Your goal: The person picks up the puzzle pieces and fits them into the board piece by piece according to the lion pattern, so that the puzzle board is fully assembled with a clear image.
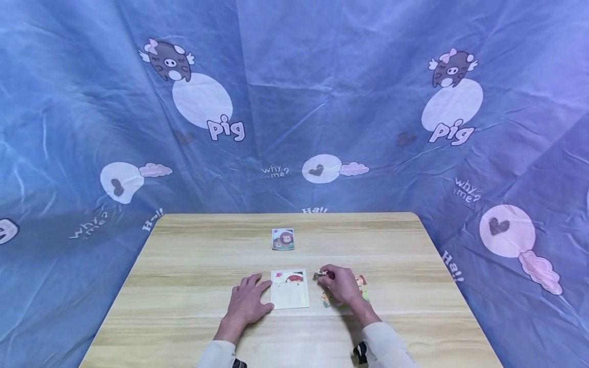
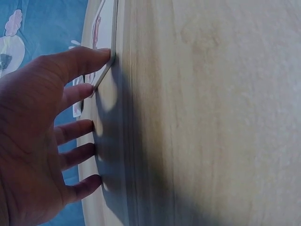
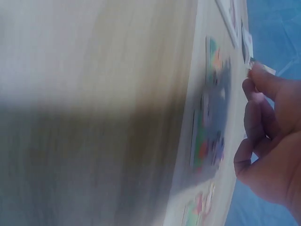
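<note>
A white square puzzle tray [image 1: 290,297] lies on the table, with a few fitted pieces [image 1: 294,277] along its far edge showing a pink flower and part of a reddish-brown mane. My left hand [image 1: 248,301] rests beside it, thumb and index fingertip touching the tray's left edge and the other fingers spread. Right of the tray, my right hand [image 1: 341,285] pinches a puzzle piece [image 3: 269,69] between thumb and fingers, raised off the table. Its print is mostly hidden. Several loose pieces [image 1: 325,299] lie under and beside the right hand, partly covered by it.
Beyond the tray lies a small picture card [image 1: 282,239] with a lion on it. The wood-grain table [image 1: 193,266] is bordered at the back and sides by a blue printed cloth [image 1: 285,102].
</note>
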{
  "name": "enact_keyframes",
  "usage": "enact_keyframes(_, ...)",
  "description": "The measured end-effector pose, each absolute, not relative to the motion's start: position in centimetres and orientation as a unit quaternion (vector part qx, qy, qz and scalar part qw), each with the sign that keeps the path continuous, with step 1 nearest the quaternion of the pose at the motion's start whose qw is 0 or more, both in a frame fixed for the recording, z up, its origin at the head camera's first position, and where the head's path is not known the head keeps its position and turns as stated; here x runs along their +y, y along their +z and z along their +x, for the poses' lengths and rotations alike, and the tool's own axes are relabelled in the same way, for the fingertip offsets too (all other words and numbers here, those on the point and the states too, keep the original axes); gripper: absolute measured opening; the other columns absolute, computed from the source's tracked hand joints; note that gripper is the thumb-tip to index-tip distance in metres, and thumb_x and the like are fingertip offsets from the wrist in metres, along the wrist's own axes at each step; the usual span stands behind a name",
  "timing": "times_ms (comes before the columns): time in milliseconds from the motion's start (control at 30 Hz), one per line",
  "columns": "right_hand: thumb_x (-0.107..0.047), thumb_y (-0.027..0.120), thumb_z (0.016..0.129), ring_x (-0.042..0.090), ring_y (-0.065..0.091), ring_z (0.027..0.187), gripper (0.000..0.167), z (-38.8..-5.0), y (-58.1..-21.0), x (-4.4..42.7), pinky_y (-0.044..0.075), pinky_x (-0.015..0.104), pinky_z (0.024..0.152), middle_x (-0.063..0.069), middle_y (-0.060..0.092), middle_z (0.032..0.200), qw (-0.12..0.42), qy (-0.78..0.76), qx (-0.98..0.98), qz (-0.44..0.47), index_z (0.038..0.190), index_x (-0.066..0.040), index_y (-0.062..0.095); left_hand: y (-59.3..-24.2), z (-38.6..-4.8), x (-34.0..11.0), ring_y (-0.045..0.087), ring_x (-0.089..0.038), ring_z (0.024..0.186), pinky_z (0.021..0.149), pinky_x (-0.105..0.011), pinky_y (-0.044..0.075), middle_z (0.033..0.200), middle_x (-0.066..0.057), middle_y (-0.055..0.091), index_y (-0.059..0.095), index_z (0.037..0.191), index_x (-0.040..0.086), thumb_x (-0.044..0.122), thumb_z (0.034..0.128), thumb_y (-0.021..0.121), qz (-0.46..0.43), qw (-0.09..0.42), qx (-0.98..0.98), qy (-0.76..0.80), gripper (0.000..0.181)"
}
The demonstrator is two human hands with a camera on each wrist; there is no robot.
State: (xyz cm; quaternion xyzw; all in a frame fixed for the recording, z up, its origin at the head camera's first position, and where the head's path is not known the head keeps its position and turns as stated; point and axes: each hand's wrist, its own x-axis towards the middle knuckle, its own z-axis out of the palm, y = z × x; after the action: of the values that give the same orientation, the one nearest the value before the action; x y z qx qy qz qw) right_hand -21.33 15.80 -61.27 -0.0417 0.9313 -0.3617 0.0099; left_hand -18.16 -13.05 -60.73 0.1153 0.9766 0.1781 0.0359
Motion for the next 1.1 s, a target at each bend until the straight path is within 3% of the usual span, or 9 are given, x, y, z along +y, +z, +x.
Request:
enact_keyframes(200,-0.014,0.067,0.089,0.006,0.057,0.075,0.027,-21.0,-61.7,14.3,0.051,0.025,0.07,-0.003,0.069,0.089,0.023,-0.354,0.933,-0.062,0.116,-0.015,0.069,-61.0,-18.2,-13.0,0.046,-0.035,0.126,0.093,-0.059,0.041,0.141,-0.012,0.049,0.062,0.129,0.023,0.047,0.072,0.073,0.116,0.038,0.977,0.176,0.063)
enact_keyframes(533,-0.014,0.07,0.085,0.0,0.052,0.063,0.017,-21.2,-61.7,13.1,0.044,0.02,0.063,-0.013,0.063,0.073,-0.004,-0.363,0.929,-0.072,0.102,-0.018,0.069,-61.6,-18.5,-13.1,0.046,-0.034,0.126,0.093,-0.057,0.041,0.141,-0.01,0.049,0.062,0.128,0.026,0.048,0.0714,0.073,0.113,0.032,0.979,0.168,0.062)
enact_keyframes(1100,-0.009,0.064,0.088,0.0,0.048,0.061,0.019,-20.5,-61.9,10.3,0.043,0.018,0.058,-0.01,0.058,0.071,0.017,-0.389,0.912,-0.133,0.105,-0.016,0.07,-61.2,-18.2,-12.8,0.047,-0.035,0.124,0.093,-0.058,0.042,0.141,-0.011,0.049,0.062,0.128,0.024,0.047,0.0708,0.074,0.116,0.029,0.978,0.171,0.063)
